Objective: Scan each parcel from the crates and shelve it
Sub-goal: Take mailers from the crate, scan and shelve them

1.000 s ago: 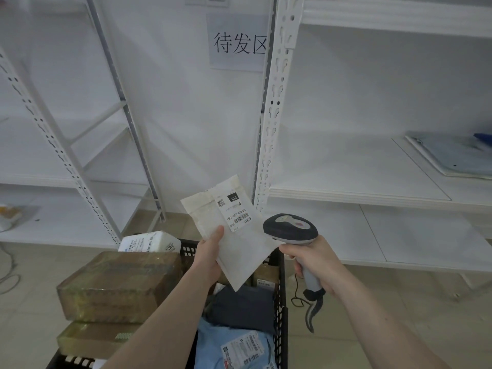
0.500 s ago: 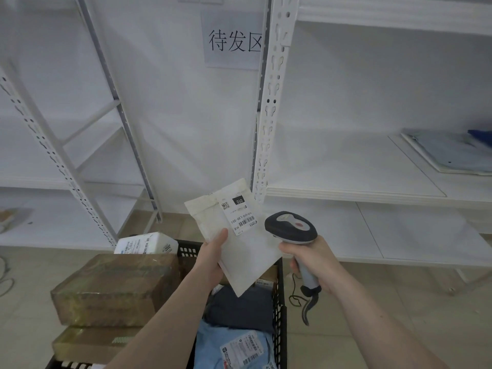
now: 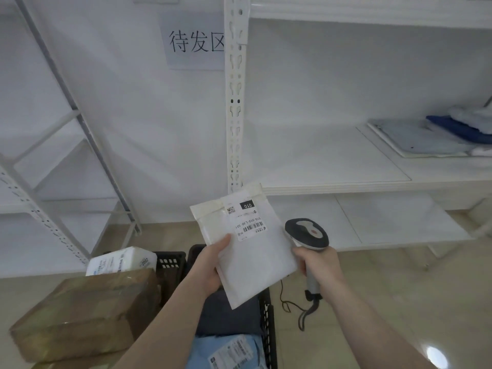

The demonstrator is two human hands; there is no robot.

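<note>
Holding the white parcel [image 3: 250, 251] by its left edge, the left hand [image 3: 210, 270] has the thumb on the front face and the other fingers hidden behind it. This flat padded envelope is in the air above the black crate [image 3: 266, 315], tilted, with its label [image 3: 246, 221] facing the camera. Just beside it, the right hand [image 3: 318, 265] is curled round the handle of the barcode scanner [image 3: 306, 234]; the scanner head is touching or nearly touching the right edge of the parcel, and its cable [image 3: 286, 302] hangs down. In the crate lie a dark bag [image 3: 226, 315] and a light blue bag [image 3: 205, 352]. Left of the crate are brown boxes [image 3: 87, 312]. Behind stands a white shelf [image 3: 332, 166], with a paper sign [image 3: 194, 41] on the wall.
</note>
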